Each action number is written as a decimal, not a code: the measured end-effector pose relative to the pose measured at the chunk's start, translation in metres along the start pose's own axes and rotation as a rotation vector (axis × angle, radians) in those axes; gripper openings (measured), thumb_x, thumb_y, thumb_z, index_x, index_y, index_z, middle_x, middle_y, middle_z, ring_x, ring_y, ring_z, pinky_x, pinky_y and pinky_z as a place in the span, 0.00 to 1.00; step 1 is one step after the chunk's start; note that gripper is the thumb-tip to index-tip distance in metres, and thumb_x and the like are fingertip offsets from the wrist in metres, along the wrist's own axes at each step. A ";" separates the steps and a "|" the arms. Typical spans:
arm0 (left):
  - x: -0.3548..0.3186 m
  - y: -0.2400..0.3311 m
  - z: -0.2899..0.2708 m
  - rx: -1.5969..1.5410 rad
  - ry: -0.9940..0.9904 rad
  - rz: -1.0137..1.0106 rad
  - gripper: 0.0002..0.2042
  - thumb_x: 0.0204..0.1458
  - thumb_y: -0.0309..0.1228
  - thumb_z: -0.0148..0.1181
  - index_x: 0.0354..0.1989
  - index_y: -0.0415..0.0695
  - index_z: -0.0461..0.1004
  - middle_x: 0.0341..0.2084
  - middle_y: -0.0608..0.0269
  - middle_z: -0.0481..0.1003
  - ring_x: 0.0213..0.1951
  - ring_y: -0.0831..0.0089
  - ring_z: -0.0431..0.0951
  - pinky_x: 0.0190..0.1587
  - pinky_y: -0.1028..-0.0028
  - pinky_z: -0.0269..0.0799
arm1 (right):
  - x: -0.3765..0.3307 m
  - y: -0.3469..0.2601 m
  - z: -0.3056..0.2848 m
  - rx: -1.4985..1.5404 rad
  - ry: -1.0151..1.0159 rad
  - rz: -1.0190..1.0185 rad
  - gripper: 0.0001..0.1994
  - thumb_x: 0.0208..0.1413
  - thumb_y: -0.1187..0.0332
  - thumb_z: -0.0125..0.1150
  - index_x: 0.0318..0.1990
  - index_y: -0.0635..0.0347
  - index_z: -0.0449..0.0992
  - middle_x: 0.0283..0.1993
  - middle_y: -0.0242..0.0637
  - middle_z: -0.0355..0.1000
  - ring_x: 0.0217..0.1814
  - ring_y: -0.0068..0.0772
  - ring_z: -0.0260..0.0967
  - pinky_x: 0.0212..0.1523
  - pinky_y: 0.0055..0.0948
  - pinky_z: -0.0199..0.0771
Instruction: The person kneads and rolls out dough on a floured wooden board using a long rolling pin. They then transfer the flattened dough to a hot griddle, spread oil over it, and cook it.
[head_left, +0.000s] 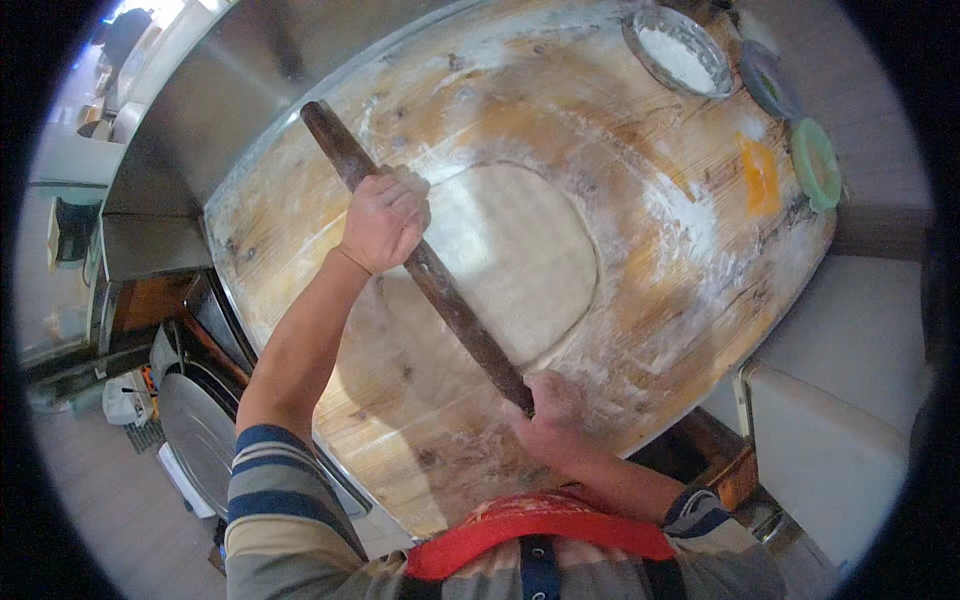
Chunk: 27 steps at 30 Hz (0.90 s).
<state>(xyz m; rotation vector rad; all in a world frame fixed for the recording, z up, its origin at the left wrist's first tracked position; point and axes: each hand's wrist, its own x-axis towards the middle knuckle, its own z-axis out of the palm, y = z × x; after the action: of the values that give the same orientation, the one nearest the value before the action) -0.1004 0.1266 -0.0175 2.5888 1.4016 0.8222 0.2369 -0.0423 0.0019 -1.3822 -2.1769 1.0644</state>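
A long dark wooden rolling pin lies slantwise, from the far left down toward me. My left hand is closed around it in its upper part, and a length of pin sticks out beyond the fist. At the pin's near end, my right hand is closed on the tip. Along the right side of the pin spreads a wide, flat round of pale dough. The pin runs along the dough's left edge; whether dough lies beneath it is hidden. Both hands are apart from the dough.
The floured wooden board fills the middle. At its far right stand a metal bowl of white flour, a dark round container, a green round lid and an orange scraper. A metal panel rises along the far left.
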 end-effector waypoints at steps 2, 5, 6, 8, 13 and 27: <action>0.000 -0.007 -0.005 -0.005 -0.049 -0.009 0.14 0.46 0.33 0.56 0.40 0.39 0.77 0.29 0.54 0.75 0.36 0.52 0.74 0.39 0.59 0.65 | 0.000 0.002 0.021 -0.017 0.064 -0.013 0.19 0.49 0.64 0.70 0.45 0.63 0.71 0.39 0.51 0.69 0.41 0.58 0.69 0.43 0.54 0.70; -0.006 0.003 -0.017 -0.022 0.018 0.016 0.12 0.46 0.32 0.55 0.37 0.40 0.77 0.28 0.54 0.75 0.35 0.51 0.74 0.39 0.59 0.64 | -0.003 -0.007 0.008 -0.016 -0.008 0.000 0.20 0.48 0.64 0.70 0.45 0.63 0.71 0.40 0.52 0.69 0.42 0.59 0.69 0.44 0.54 0.70; -0.018 0.014 -0.015 -0.011 0.155 -0.010 0.10 0.46 0.33 0.56 0.33 0.42 0.76 0.28 0.54 0.75 0.34 0.52 0.74 0.38 0.59 0.63 | -0.006 -0.008 0.011 -0.033 -0.013 0.012 0.20 0.48 0.64 0.70 0.45 0.63 0.71 0.40 0.52 0.70 0.43 0.59 0.69 0.44 0.54 0.70; -0.032 0.013 -0.011 -0.018 0.058 -0.071 0.09 0.45 0.33 0.56 0.32 0.42 0.76 0.28 0.54 0.75 0.33 0.52 0.74 0.38 0.59 0.63 | -0.010 -0.009 0.018 -0.069 -0.024 0.035 0.19 0.48 0.65 0.70 0.45 0.63 0.71 0.40 0.53 0.70 0.43 0.60 0.69 0.45 0.54 0.70; -0.039 0.031 -0.025 -0.030 0.129 -0.074 0.10 0.43 0.32 0.56 0.32 0.41 0.76 0.28 0.54 0.75 0.33 0.51 0.73 0.40 0.59 0.65 | -0.017 -0.006 0.013 -0.033 -0.037 -0.003 0.18 0.46 0.67 0.70 0.43 0.63 0.72 0.38 0.51 0.71 0.42 0.58 0.70 0.43 0.53 0.70; -0.064 0.142 -0.009 0.199 -0.167 -0.412 0.32 0.54 0.50 0.60 0.61 0.37 0.68 0.63 0.43 0.65 0.70 0.43 0.55 0.69 0.41 0.46 | 0.002 0.011 0.002 0.101 -0.020 -0.077 0.21 0.49 0.64 0.69 0.49 0.64 0.75 0.48 0.52 0.74 0.50 0.58 0.72 0.51 0.51 0.72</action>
<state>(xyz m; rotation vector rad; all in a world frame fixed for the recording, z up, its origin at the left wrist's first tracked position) -0.0261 -0.0076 0.0089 2.2963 1.9482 0.4180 0.2415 -0.0391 -0.0075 -1.2390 -2.1409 1.1469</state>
